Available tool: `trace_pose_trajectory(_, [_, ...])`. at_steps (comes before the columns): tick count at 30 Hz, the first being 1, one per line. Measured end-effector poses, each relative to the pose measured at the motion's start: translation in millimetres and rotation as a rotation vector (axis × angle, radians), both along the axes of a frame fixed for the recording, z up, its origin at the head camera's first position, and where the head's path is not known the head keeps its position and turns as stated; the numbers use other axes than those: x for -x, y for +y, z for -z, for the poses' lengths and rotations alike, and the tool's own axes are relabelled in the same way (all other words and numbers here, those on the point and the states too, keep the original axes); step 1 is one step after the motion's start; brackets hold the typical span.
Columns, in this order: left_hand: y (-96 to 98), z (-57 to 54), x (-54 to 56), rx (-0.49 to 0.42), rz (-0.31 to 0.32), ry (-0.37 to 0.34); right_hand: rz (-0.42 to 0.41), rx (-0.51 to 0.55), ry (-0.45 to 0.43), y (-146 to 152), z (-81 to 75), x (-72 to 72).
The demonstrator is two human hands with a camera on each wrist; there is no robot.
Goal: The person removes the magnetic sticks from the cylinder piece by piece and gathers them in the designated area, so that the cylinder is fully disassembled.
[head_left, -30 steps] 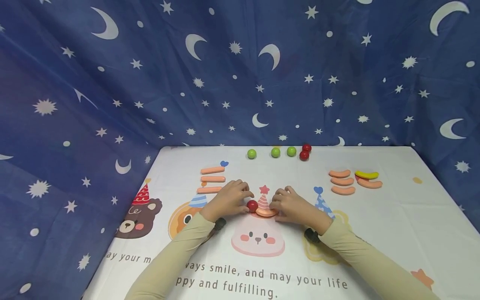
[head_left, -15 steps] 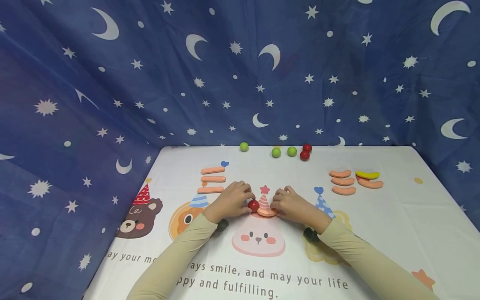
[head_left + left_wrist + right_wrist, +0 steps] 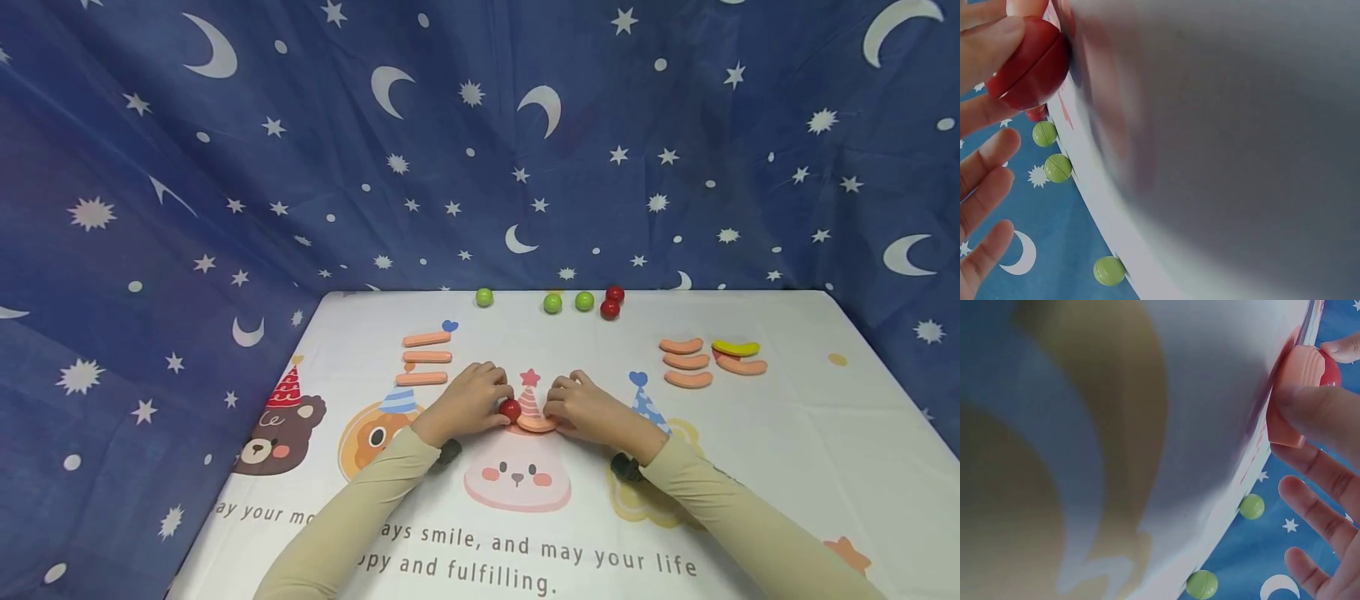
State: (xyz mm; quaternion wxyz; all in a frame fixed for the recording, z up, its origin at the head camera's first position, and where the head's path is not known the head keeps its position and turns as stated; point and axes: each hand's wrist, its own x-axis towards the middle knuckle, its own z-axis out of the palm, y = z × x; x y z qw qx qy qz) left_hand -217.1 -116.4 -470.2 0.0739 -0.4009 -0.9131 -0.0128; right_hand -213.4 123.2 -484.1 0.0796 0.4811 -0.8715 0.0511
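Note:
In the head view my left hand is at the table's middle, holding a glossy red ball. The left wrist view shows its thumb and index finger pinching this ball, which has a seam round it; the other fingers are spread. Just to the right, a curved pinkish-orange toy sausage lies across the base of a printed party hat. My right hand pinches its right end, thumb over the near side of the sausage. Ball and sausage meet end to side, close over the cloth.
Three straight toy sausages lie at left. Several curved sausages and a yellow banana-shaped piece lie at right. Along the back edge sit three green balls and two red balls. A blue starry curtain hangs behind the white cloth.
The leftmost green ball has rolled left and back toward the table's edge. My left hand and the red ball have shifted slightly right, closer to the sausage; the right hand has barely moved.

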Motion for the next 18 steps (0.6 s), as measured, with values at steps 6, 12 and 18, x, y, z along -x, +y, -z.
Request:
trace_pose_trajectory(6, [0.0, 3.4, 0.6, 0.001, -0.004, 0.001, -0.02, 0.007, 0.019, 0.7, 1.5, 1.1])
trace_pose_trajectory(12, [-0.4, 4.3, 0.1, 0.005, -0.006, 0.01, -0.041, 0.004, 0.062, 0.7, 2.3, 1.4])
trace_pose_trajectory(18, [-0.7, 5.0, 0.0, 0.01, -0.005, 0.017, -0.059, -0.04, 0.119, -1.2, 1.5, 0.2])
